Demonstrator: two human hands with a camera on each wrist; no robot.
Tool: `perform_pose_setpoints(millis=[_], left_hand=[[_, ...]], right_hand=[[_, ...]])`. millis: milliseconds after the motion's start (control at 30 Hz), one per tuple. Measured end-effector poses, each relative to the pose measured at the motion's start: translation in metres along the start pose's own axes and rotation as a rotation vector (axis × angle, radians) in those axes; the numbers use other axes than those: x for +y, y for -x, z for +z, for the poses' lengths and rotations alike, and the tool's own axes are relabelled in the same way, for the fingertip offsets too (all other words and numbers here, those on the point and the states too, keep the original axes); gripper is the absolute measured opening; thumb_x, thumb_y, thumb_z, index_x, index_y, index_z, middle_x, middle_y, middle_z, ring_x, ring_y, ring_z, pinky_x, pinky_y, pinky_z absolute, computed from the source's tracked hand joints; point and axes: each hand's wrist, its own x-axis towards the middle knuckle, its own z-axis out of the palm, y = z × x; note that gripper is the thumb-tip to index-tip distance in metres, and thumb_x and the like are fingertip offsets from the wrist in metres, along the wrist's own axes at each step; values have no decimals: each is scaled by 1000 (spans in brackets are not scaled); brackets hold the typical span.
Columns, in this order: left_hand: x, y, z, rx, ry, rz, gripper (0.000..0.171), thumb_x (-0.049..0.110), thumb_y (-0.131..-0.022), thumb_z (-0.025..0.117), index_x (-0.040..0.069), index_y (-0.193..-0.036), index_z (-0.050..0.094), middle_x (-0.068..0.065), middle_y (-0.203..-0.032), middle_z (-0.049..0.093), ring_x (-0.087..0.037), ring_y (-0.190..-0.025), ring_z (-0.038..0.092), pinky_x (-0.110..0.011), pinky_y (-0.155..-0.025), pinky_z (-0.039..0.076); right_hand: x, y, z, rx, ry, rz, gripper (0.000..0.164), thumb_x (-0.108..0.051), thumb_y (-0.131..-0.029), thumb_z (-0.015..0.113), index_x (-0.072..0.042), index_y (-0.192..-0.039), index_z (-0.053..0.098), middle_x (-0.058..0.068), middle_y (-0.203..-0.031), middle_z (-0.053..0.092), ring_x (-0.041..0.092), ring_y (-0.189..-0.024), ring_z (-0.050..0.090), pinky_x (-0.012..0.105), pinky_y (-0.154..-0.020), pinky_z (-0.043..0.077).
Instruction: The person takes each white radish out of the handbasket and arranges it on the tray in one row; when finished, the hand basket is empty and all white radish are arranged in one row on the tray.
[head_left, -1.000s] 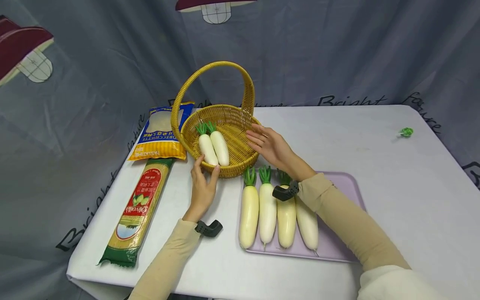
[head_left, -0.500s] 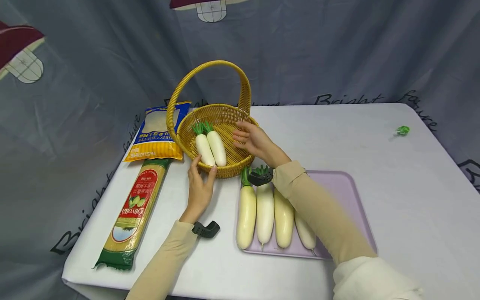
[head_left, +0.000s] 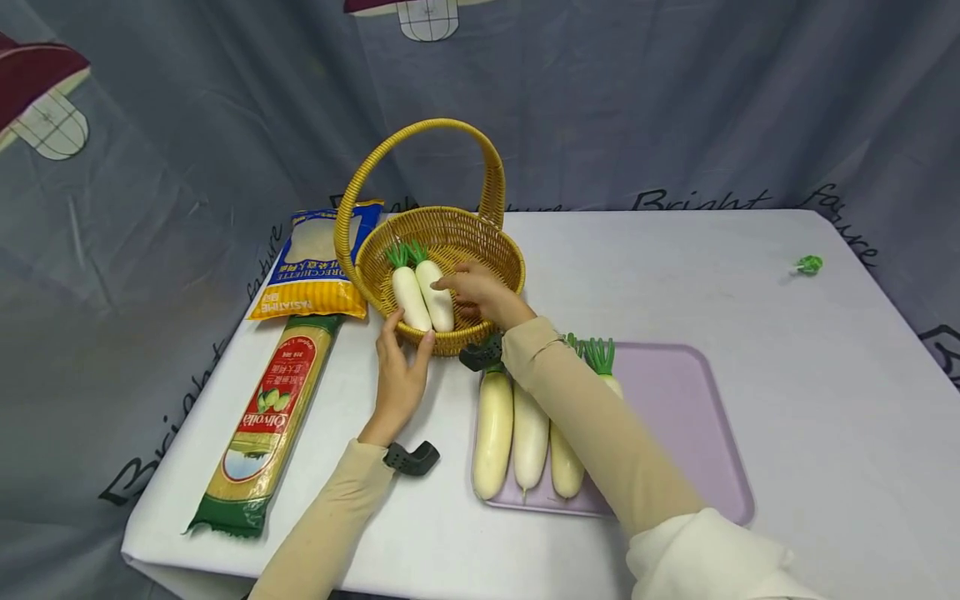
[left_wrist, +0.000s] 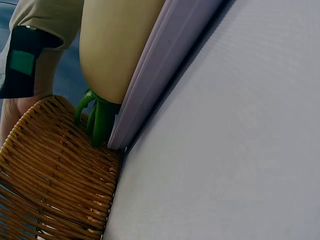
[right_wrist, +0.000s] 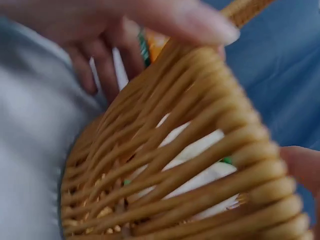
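In the head view, two small white radishes (head_left: 439, 300) with green tops lie side by side in a yellow wicker basket (head_left: 512, 258). My left hand (head_left: 399, 379) rests against the basket's near side, its thumb and forefinger spread along the rim. The right wrist view shows that thumb (right_wrist: 210, 25) at the rim and the other fingers along the outer wall. Reaching over the right side of the rim, my right hand (head_left: 486, 293) is inside the basket, one fingertip right at the right-hand radish. Its lower fingers are partly hidden.
A lilac tray (head_left: 686, 417) with several larger radishes (head_left: 493, 437) stands under my right forearm. Left of the basket lie a blue and yellow pasta bag (head_left: 311, 267) and a long spaghetti pack (head_left: 270, 425). A small green piece (head_left: 809, 265) lies far right.
My right hand has moved left from the basket's right rim into the basket, up to the radishes. The left hand has stayed at the near rim.
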Motion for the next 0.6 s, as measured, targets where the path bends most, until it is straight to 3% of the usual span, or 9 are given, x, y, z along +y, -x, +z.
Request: perform_pose_setpoints(millis=[67,200,400,600], left_hand=[[0,0,0,-3,0,-4,61,46,-91,46,19,-139,21,-22,-136,26,-34,-126,34,-48,-106,31],[0,1,-1,-8,-1,-3,61,46,-91,46,19,-139,21,-21,-136,26,-34,-126,34,-48,-105,31],[0,1,0,-3,3,7,61,45,-91,47,17,-139,21,-21,-136,26,-33,-125,34,-47,-105,31],[0,1,0,-3,9,-4,62,46,-91,46,18,-139,21,-19,-139,25,-33,-126,33,-47,-106,31]], right_hand=[[1,1,2,-3,122,2,78,-24,-81,66,-17,-144,20,9,-140,34,26,-109,48,37,-79,48],[3,4,6,-27,312,-62,88,-20,-81,66,-12,-146,7,14,-147,23,27,-113,47,40,-85,49],[4,8,9,-46,379,-105,96,-15,-80,67,-11,-146,-2,19,-144,27,28,-98,56,41,-79,53],[4,8,10,-6,504,-167,95,-16,-79,69,-8,-146,2,19,-143,32,27,-101,56,31,-76,51]])
